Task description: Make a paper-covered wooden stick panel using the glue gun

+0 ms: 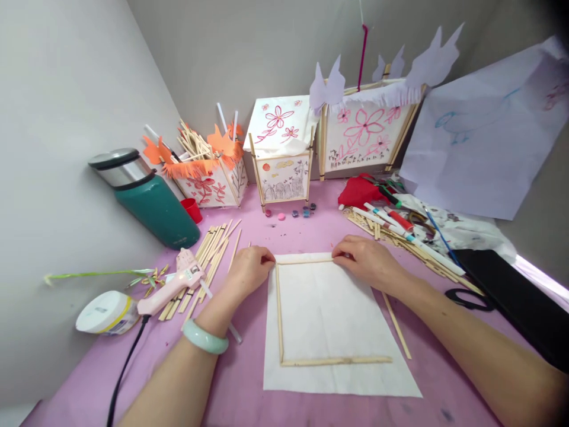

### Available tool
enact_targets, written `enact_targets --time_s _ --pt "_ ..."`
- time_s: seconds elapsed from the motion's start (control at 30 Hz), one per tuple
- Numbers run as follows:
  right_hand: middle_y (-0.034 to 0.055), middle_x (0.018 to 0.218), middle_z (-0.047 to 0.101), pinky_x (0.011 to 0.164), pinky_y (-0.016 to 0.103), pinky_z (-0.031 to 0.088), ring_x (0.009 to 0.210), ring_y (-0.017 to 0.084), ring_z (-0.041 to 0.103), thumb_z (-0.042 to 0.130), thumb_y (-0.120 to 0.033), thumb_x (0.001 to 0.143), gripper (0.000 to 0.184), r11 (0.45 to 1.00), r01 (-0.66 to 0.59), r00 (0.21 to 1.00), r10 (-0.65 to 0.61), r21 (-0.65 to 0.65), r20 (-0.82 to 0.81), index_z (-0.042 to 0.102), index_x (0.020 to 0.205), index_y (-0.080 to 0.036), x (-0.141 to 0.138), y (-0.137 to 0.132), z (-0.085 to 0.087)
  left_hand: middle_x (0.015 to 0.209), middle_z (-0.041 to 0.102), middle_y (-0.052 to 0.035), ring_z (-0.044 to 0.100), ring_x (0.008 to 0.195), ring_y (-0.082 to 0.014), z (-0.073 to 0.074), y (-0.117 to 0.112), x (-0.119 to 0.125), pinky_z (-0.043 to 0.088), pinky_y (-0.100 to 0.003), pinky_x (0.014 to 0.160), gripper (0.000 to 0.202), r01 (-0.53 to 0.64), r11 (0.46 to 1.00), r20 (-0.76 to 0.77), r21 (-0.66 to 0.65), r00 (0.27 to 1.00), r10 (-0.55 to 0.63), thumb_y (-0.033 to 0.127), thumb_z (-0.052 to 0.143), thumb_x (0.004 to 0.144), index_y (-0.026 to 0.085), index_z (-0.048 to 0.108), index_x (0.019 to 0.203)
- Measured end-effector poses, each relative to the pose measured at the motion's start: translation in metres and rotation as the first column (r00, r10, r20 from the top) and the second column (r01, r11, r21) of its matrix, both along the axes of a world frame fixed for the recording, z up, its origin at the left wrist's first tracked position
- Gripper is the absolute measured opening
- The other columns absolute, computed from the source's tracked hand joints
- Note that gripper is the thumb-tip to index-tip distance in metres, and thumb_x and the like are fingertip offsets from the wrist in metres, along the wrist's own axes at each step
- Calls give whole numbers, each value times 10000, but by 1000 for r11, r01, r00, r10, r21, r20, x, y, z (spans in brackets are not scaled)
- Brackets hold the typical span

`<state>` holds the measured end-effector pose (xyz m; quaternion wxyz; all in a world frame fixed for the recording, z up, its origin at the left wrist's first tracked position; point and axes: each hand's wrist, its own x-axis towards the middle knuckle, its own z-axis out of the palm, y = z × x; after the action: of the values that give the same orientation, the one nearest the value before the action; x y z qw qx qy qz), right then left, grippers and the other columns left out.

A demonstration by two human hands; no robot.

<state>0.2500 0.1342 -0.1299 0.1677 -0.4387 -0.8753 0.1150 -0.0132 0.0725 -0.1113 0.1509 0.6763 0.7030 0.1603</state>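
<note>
A white sheet of paper [331,314] lies flat before me on the table. Thin wooden sticks form three sides of a frame on it: a far stick [304,261], a left stick [280,314] and a near stick [336,360]. The right side of the paper has no stick along it. My left hand [249,270] pinches the left end of the far stick at the corner. At its other end, my right hand [367,261] has closed fingers on the stick. Beside the paper, partly under my right forearm, lies a loose stick [397,325].
Left stand a pink glue gun [173,284], bundled sticks [216,243], a white tub [108,312] and a teal bottle [155,204]. Decorated paper boxes [284,178] line the wall. Right lie markers [400,219], scissors [469,298] and a black slab [511,296].
</note>
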Motion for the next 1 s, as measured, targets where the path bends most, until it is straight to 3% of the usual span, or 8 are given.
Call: enact_targets --time_s 0.77,1.0 --pt "7 873 671 729 277 418 802 163 611 505 -207 842 196 999 -3 1000 3 35 -7 696 809 -234 6 -1 1 856 720 -42 622 788 -179 0 -2 2 441 -276 738 187 33 999 16 15 999 -33 195 545 786 193 726 834" --pt "20 922 677 765 306 451 845 186 614 493 -265 853 219 995 70 991 -60 77 -120 710 857 -231 11 -1 12 854 721 -35 629 793 -175 -3 0 0 447 -269 737 181 35 999 17 9 999 -35 205 551 783 204 722 842"
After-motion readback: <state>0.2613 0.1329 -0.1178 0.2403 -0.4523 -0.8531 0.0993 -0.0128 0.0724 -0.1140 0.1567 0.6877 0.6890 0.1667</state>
